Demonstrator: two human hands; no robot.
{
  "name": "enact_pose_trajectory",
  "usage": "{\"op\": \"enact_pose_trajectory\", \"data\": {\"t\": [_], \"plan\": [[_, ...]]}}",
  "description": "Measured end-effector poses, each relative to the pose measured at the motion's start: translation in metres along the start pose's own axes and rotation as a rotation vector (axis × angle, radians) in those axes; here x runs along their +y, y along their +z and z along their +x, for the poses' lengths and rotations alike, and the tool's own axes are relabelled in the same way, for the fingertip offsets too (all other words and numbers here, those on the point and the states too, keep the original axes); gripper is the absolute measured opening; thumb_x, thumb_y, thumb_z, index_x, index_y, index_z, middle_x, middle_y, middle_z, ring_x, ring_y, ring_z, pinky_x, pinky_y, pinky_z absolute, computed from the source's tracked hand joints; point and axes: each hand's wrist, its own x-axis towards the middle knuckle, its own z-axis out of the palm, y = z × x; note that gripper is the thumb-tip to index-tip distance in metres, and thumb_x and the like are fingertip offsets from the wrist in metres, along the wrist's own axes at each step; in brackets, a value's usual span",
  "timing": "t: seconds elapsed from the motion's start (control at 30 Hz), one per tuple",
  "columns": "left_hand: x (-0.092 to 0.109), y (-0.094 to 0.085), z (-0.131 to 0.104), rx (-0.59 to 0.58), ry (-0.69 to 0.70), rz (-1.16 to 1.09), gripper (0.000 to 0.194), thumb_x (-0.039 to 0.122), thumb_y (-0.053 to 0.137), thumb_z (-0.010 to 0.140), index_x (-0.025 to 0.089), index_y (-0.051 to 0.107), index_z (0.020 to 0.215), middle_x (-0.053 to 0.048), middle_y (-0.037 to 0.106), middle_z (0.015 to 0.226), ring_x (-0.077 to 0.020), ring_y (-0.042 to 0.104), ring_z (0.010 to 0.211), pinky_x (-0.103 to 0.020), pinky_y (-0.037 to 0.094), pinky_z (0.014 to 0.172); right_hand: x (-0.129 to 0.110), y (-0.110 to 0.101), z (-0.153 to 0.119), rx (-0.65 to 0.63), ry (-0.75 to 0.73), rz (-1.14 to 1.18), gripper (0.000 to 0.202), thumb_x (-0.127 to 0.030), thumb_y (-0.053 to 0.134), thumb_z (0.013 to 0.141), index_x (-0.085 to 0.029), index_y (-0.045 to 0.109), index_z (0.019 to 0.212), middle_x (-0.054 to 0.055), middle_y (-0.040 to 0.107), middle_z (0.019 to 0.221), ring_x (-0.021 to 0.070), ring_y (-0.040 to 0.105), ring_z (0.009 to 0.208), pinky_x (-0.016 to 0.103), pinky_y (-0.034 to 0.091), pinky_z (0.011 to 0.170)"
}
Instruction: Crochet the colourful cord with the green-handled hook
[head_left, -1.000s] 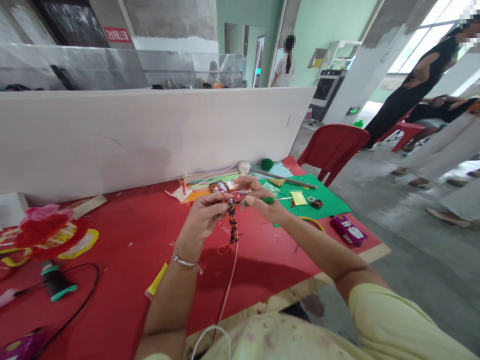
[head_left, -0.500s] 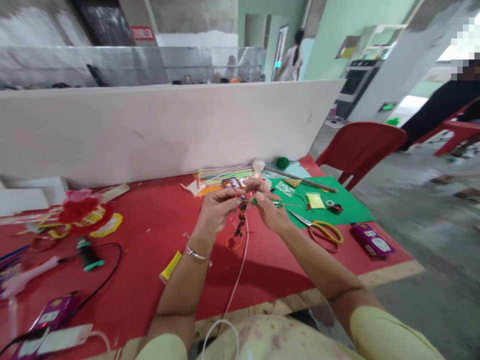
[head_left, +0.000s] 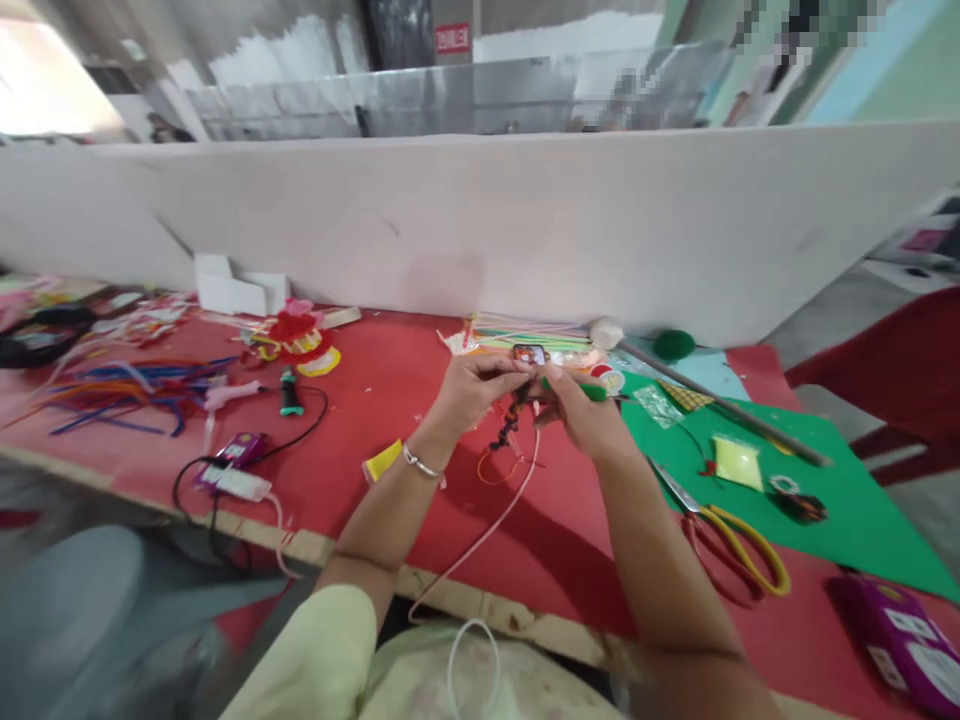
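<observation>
In the head view my left hand is closed in a pinch at the top of a dark, knotted decorative strand, which hangs below my fingers and ends in a thin orange loop. My right hand is closed around a slim green-handled tool, its tip hidden among the fingers. Both hands' fingertips meet at the top of the strand. A pink cord runs from beneath my hands to the table's front edge. Just behind them lies a small device with a lit screen.
Scissors with red and yellow handles lie right, partly on a green sheet. A grey rod crosses the sheet. Left are a glue gun, cables and pipe cleaners. A white partition stands behind.
My view has swung left, bringing more of the table's left side into sight. Both hands stay together at the strand, and the green tool's handle now shows shorter beside my right fingers.
</observation>
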Motion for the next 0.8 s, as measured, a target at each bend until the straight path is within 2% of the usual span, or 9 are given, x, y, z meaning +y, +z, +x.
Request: {"op": "enact_pose_trajectory", "data": {"t": [0.07, 0.17, 0.23, 0.33, 0.43, 0.5, 0.57, 0.67, 0.8], "plan": [[0.002, 0.004, 0.0, 0.02, 0.074, 0.07, 0.017, 0.034, 0.091, 0.071, 0.019, 0.084, 0.076, -0.007, 0.076, 0.076, -0.0161, 0.065, 0.072, -0.029, 0.049, 0.064, -0.001, -0.007, 0.005, -0.072, 0.071, 0.099, 0.051, -0.071, 0.077, 0.075, -0.022, 0.074, 0.089, 0.002, 0.071, 0.078, 0.0187, 0.069, 0.074, 0.026, 0.061, 0.05], [0.007, 0.014, -0.001, 0.016, 0.145, 0.144, 0.02, 0.036, 0.092, 0.07, 0.019, 0.084, 0.077, -0.007, 0.077, 0.08, -0.0174, 0.067, 0.076, -0.031, 0.053, 0.07, -0.007, -0.015, 0.008, -0.13, 0.135, 0.253, 0.054, -0.072, 0.08, 0.069, -0.022, 0.071, 0.085, -0.001, 0.067, 0.067, 0.0155, 0.063, 0.058, 0.024, 0.054, 0.041], [0.011, 0.022, -0.004, -0.001, 0.12, 0.15, 0.026, 0.041, 0.09, 0.073, 0.018, 0.084, 0.083, -0.006, 0.076, 0.077, -0.0153, 0.065, 0.067, -0.031, 0.052, 0.065, -0.012, -0.017, 0.007, -0.156, 0.155, 0.293, 0.051, -0.07, 0.079, 0.071, -0.021, 0.068, 0.079, -0.001, 0.063, 0.061, 0.0147, 0.06, 0.052, 0.024, 0.049, 0.036], [0.014, 0.032, -0.009, 0.0, 0.135, 0.14, 0.029, 0.045, 0.088, 0.077, 0.017, 0.084, 0.087, -0.007, 0.075, 0.078, -0.0152, 0.065, 0.065, -0.032, 0.053, 0.066, -0.018, -0.017, 0.003, -0.2, 0.149, 0.287, 0.046, -0.065, 0.074, 0.079, -0.021, 0.065, 0.074, 0.0, 0.062, 0.061, 0.017, 0.065, 0.055, 0.026, 0.051, 0.04], [0.014, 0.034, -0.013, 0.048, 0.219, 0.144, 0.028, 0.042, 0.089, 0.076, 0.017, 0.085, 0.088, -0.008, 0.077, 0.084, -0.0177, 0.068, 0.079, -0.034, 0.054, 0.078, -0.016, -0.015, 0.001, -0.152, 0.094, 0.244, 0.044, -0.063, 0.071, 0.082, -0.02, 0.067, 0.076, 0.001, 0.065, 0.065, 0.0164, 0.067, 0.059, 0.024, 0.051, 0.042], [0.012, 0.032, -0.014, 0.078, 0.237, 0.141, 0.029, 0.041, 0.09, 0.075, 0.018, 0.086, 0.092, -0.008, 0.077, 0.087, -0.0171, 0.068, 0.081, -0.034, 0.054, 0.081, -0.014, -0.013, 0.001, -0.114, 0.052, 0.203, 0.045, -0.065, 0.071, 0.083, -0.02, 0.068, 0.078, 0.002, 0.068, 0.069, 0.0152, 0.067, 0.059, 0.021, 0.048, 0.04], [0.01, 0.03, -0.011, 0.087, 0.217, 0.126, 0.034, 0.043, 0.091, 0.073, 0.018, 0.086, 0.094, -0.008, 0.077, 0.087, -0.0161, 0.066, 0.078, -0.034, 0.054, 0.078, -0.011, -0.013, 0.002, -0.112, 0.023, 0.164, 0.046, -0.066, 0.071, 0.083, -0.02, 0.07, 0.081, 0.004, 0.07, 0.075, 0.0157, 0.068, 0.063, 0.02, 0.047, 0.039], [0.005, 0.027, -0.003, 0.075, 0.144, 0.085, 0.042, 0.048, 0.093, 0.068, 0.017, 0.086, 0.095, -0.007, 0.076, 0.083, -0.0148, 0.064, 0.073, -0.031, 0.052, 0.071, -0.009, -0.014, 0.004, -0.094, -0.001, 0.136, 0.044, -0.064, 0.074, 0.083, -0.02, 0.071, 0.08, 0.003, 0.071, 0.076, 0.0167, 0.069, 0.064, 0.023, 0.053, 0.042], [-0.004, 0.027, 0.012, 0.048, 0.083, -0.032, 0.05, 0.043, 0.097, 0.064, 0.019, 0.085, 0.105, -0.001, 0.069, 0.073, -0.0103, 0.057, 0.066, -0.028, 0.048, 0.066, -0.007, -0.016, 0.005, 0.022, -0.077, 0.149, 0.036, -0.057, 0.075, 0.084, -0.022, 0.072, 0.081, 0.0, 0.069, 0.071, 0.0151, 0.066, 0.057, 0.027, 0.059, 0.048]]}}
